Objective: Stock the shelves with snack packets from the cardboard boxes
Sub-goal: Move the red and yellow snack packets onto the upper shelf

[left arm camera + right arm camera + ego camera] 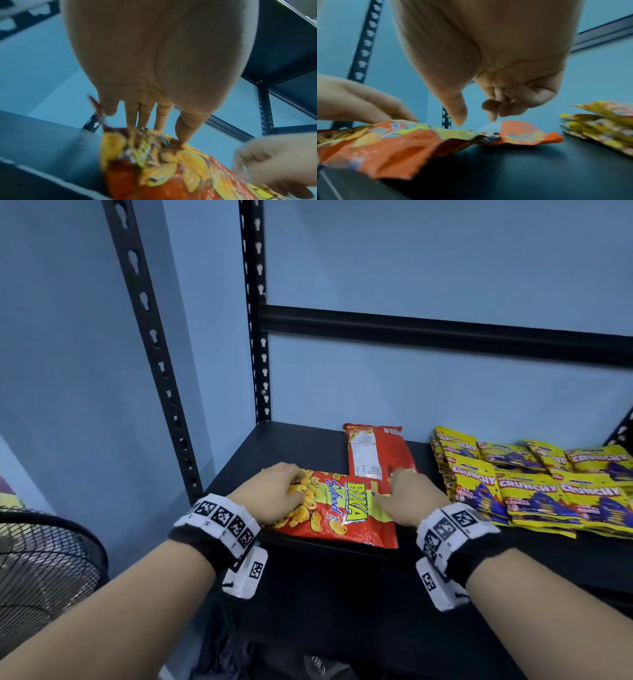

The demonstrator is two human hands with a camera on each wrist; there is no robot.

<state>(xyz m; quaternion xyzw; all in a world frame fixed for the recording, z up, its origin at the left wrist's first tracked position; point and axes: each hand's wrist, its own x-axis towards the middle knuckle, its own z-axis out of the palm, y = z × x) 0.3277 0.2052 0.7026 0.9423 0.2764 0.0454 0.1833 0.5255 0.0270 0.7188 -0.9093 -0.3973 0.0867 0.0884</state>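
A red snack packet printed with yellow crisps lies flat at the front left of the black shelf. My left hand rests on its left end, and in the left wrist view the fingers run straight down onto the packet with the thumb tip touching it. My right hand is at the packet's right end. In the right wrist view this hand hovers just over the packet, fingers loosely curled and holding nothing.
A second red packet lies back side up behind the first. Several yellow snack packets are stacked on the shelf's right part. Black slotted uprights and a rear crossbar frame the shelf. A fan grille stands at the lower left.
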